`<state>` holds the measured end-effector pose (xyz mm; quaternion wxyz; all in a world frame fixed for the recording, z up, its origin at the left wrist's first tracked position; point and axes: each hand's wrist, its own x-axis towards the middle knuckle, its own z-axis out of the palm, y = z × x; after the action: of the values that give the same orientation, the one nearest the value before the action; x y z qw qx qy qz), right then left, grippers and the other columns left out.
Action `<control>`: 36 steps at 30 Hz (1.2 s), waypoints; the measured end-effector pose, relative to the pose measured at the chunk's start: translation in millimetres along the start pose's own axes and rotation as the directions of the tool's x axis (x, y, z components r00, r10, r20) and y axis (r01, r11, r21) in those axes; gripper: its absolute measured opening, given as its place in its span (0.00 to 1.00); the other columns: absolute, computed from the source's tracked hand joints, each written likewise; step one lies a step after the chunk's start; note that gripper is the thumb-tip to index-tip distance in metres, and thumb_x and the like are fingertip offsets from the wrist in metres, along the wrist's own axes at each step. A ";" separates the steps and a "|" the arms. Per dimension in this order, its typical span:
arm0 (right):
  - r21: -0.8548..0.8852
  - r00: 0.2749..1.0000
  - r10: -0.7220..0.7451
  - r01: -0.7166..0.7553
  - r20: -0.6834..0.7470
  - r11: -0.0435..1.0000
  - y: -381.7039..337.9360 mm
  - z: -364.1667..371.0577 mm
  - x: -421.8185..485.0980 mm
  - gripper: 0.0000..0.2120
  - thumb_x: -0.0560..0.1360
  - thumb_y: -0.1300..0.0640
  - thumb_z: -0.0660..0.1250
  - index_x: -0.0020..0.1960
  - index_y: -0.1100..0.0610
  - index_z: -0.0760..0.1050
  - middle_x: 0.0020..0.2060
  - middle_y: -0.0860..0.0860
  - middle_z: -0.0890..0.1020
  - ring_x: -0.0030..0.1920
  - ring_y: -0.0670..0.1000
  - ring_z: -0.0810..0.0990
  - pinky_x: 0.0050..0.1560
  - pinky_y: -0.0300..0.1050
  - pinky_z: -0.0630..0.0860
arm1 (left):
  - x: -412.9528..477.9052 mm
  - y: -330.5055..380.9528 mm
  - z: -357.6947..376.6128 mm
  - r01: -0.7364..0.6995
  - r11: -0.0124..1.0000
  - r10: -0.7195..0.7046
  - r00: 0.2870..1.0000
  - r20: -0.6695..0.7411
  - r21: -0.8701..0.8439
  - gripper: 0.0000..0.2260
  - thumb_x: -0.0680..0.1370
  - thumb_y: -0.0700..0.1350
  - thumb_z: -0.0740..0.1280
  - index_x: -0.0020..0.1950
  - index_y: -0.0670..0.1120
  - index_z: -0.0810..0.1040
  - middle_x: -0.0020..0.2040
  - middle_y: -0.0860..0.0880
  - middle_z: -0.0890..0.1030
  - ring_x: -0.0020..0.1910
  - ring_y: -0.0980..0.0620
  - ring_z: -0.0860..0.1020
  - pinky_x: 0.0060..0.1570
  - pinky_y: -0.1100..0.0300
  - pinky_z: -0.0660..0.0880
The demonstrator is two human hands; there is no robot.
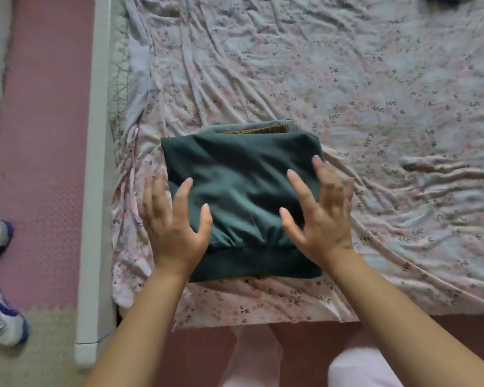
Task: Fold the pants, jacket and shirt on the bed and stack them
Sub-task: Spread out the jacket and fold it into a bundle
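Dark green folded garment (241, 191) sits under the left hand (173, 227) and right hand (322, 219), whose fingers are spread straight and grip nothing; blur hides any contact. It tops a grey folded piece (252, 126) on the floral bedsheet (375, 93), near the bed's left edge.

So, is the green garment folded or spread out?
Folded: the green garment is a compact rectangle, with another piece showing under its far edge.

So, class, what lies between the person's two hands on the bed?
The folded green garment fills the stretch between the left hand and the right hand, both spread open. The head view shows it.
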<state>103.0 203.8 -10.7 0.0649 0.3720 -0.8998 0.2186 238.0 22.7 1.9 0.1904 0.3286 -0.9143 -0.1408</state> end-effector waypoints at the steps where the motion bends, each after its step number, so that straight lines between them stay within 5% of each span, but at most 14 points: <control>1: -0.029 0.998 -0.066 0.067 0.017 0.997 -3.7 7.4 7.8 0.27 0.72 0.42 0.59 0.69 0.49 0.62 0.70 0.57 0.58 0.70 0.58 0.58 0.67 0.65 0.53 | 3.7 4.6 4.2 -0.139 0.989 0.141 0.990 -0.026 0.044 0.19 0.74 0.52 0.60 0.63 0.47 0.71 0.70 0.38 0.67 0.71 0.41 0.60 0.70 0.47 0.51; 3: -0.062 0.992 -0.088 0.093 0.088 0.994 0.2 27.5 22.0 0.28 0.72 0.39 0.58 0.70 0.47 0.62 0.71 0.57 0.58 0.71 0.59 0.56 0.66 0.67 0.55 | 12.4 10.3 23.7 -0.286 0.952 0.282 0.958 0.048 0.106 0.20 0.74 0.52 0.60 0.64 0.49 0.70 0.70 0.41 0.68 0.71 0.43 0.60 0.70 0.43 0.49; 8: -0.051 0.977 -0.041 0.053 0.208 0.997 33.8 72.9 33.3 0.28 0.70 0.39 0.59 0.68 0.47 0.65 0.71 0.60 0.64 0.71 0.61 0.56 0.57 0.70 0.69 | 18.4 0.4 90.5 -0.252 0.949 0.182 0.929 0.322 0.191 0.23 0.72 0.57 0.57 0.66 0.52 0.68 0.68 0.42 0.71 0.65 0.44 0.64 0.55 0.40 0.70; 17: 0.160 0.964 -0.001 -0.043 0.265 0.986 32.6 52.1 37.2 0.26 0.71 0.41 0.59 0.67 0.49 0.68 0.70 0.57 0.66 0.71 0.58 0.57 0.61 0.70 0.66 | 23.6 14.4 75.9 -0.200 0.955 0.113 0.927 0.358 0.217 0.22 0.73 0.54 0.56 0.63 0.45 0.73 0.63 0.39 0.75 0.63 0.41 0.70 0.55 0.42 0.71; 22: 0.415 0.967 0.057 -0.160 0.249 0.896 69.9 -18.7 17.6 0.19 0.74 0.49 0.59 0.58 0.59 0.76 0.59 0.56 0.77 0.61 0.50 0.71 0.58 0.50 0.74 | 15.1 81.5 36.5 0.001 0.995 -0.017 0.987 0.160 0.098 0.16 0.73 0.46 0.57 0.52 0.40 0.78 0.53 0.41 0.79 0.54 0.44 0.74 0.52 0.50 0.69; 29: 0.215 0.917 0.242 -0.318 0.316 0.923 226.9 -118.6 -8.5 0.18 0.73 0.50 0.56 0.52 0.59 0.78 0.46 0.53 0.80 0.48 0.50 0.77 0.43 0.40 0.75 | 9.5 251.8 75.4 -0.088 0.995 0.096 0.967 0.238 -0.042 0.13 0.70 0.43 0.57 0.47 0.42 0.78 0.45 0.45 0.80 0.46 0.49 0.74 0.44 0.55 0.72; 36: 0.047 0.875 0.347 -0.384 0.337 0.922 387.7 -182.1 35.0 0.12 0.76 0.60 0.63 0.58 0.62 0.75 0.53 0.57 0.79 0.55 0.57 0.76 0.50 0.48 0.73 | 59.1 374.1 152.0 -0.057 0.998 0.044 0.916 0.399 0.021 0.12 0.70 0.44 0.59 0.47 0.41 0.79 0.44 0.43 0.81 0.43 0.41 0.79 0.45 0.49 0.75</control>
<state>-200.9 505.1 28.5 -0.1465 0.2291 -0.9384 0.2134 -75.7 282.7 25.2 -0.0012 0.2722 -0.9443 -0.1850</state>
